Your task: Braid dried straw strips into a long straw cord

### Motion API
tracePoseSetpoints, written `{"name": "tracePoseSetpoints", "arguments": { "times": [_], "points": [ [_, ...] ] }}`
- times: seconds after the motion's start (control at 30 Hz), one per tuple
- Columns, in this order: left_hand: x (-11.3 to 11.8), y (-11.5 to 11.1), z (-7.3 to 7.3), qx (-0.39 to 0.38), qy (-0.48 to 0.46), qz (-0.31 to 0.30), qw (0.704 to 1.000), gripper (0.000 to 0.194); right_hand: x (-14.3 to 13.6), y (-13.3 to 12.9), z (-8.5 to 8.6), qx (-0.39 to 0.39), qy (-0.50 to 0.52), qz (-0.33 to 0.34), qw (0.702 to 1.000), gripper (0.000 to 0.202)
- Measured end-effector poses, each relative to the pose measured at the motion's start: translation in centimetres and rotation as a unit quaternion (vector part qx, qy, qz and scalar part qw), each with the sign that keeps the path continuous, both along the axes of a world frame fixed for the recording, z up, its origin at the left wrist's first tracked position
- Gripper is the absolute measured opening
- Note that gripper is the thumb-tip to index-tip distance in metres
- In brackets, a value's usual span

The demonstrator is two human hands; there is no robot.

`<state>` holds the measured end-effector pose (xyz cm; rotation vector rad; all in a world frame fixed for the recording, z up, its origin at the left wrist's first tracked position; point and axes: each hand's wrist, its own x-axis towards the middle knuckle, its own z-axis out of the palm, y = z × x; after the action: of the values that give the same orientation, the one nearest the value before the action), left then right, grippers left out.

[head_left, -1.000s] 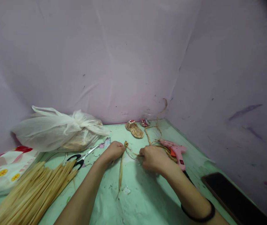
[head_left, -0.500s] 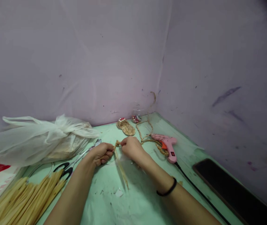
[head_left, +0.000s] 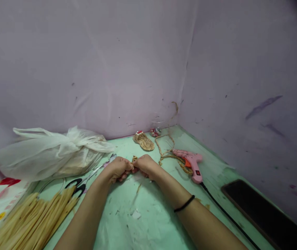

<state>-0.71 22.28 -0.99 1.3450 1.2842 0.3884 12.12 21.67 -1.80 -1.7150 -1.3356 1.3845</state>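
Straw piece (head_left: pixel 134 158) in a double pinch!

Left hand (head_left: pixel 121 169) and right hand (head_left: pixel 145 165) meet, both closed on it over the green table (head_left: pixel 143 225), most of it hidden. Tug too hard and the straw could split or unravel. Watch that right forearm (head_left: pixel 173 191): swung outward, it might snag the cord (head_left: pixel 224 210) and drag the glue gun (head_left: pixel 194 160)!

Left hand (head_left: pixel 122 169) and right hand (head_left: pixel 145 165), fingers curled, meeting at a small braided piece (head_left: pixel 134 158); beyond them, one woven sole (head_left: pixel 145 142) with red and white beads, one clear container (head_left: pixel 155 132) of coloured beads; at right, pink glue gun (head_left: pixel 193 162) over braided cord (head_left: pixel 188 170), dark flat slab (head_left: pixel 260 211); at left, black-handled scissors (head_left: pixel 85 180), straw bundle (head_left: pixel 33 222), tied white bag (head_left: pixel 59 152)
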Motion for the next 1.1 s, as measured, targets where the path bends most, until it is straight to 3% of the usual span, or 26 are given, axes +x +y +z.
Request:
{"name": "tracePoseSetpoints", "arguments": {
  "times": [0.13, 0.27, 0.57, 0.63, 0.73, 0.77, 0.83, 0.9, 0.97, 1.1],
  "points": [
    [0.2, -0.3, 0.4, 0.054, 0.083, 0.029, 0.995, 0.013, 0.4, 0.0, -0.4, 0.002, 0.014, 0.001, 1.000, 0.014],
    [0.0, -0.4, 1.3, 0.040, 0.145, 0.028, 0.988, 0.014, 0.6, 0.0, -1.0, 0.012, 0.034, 0.008, 0.999, 0.014],
    [-3.0, 0.5, 1.3, 0.093, 0.198, 0.058, 0.974, 0.007, 1.1, 0.1, -1.3, 0.015, 0.049, 0.028, 0.998, 0.012],
    [-4.4, 0.6, 2.5, 0.146, 0.280, 0.100, 0.944, 0.007, 1.2, 0.2, -1.4, 0.021, 0.042, 0.034, 0.998, 0.013],
    [-7.5, -0.5, 6.1, 0.273, 0.418, 0.203, 0.842, 0.007, 1.4, 0.1, -1.5, 0.028, 0.036, 0.055, 0.997, 0.013],
    [-8.6, -1.3, 7.4, 0.288, 0.434, 0.225, 0.824, 0.010, 1.5, 0.0, -1.5, 0.029, 0.035, 0.060, 0.997, 0.013],
    [-10.5, -3.2, 9.9, 0.273, 0.424, 0.245, 0.828, 0.014, 1.5, 0.0, -1.6, 0.026, 0.026, 0.058, 0.998, 0.013],
    [-11.8, -5.0, 11.2, 0.249, 0.416, 0.253, 0.837, 0.014, 1.5, 0.1, -1.6, 0.010, 0.023, 0.053, 0.998, 0.015],
    [-12.6, -6.1, 11.1, 0.213, 0.422, 0.243, 0.847, 0.011, 1.4, 0.1, -1.5, -0.001, 0.031, 0.055, 0.998, 0.018],
    [-13.2, -6.8, 8.3, 0.128, 0.478, 0.183, 0.850, 0.003, 1.3, -0.1, -1.2, -0.015, 0.051, 0.057, 0.997, 0.024]
  ]
}}
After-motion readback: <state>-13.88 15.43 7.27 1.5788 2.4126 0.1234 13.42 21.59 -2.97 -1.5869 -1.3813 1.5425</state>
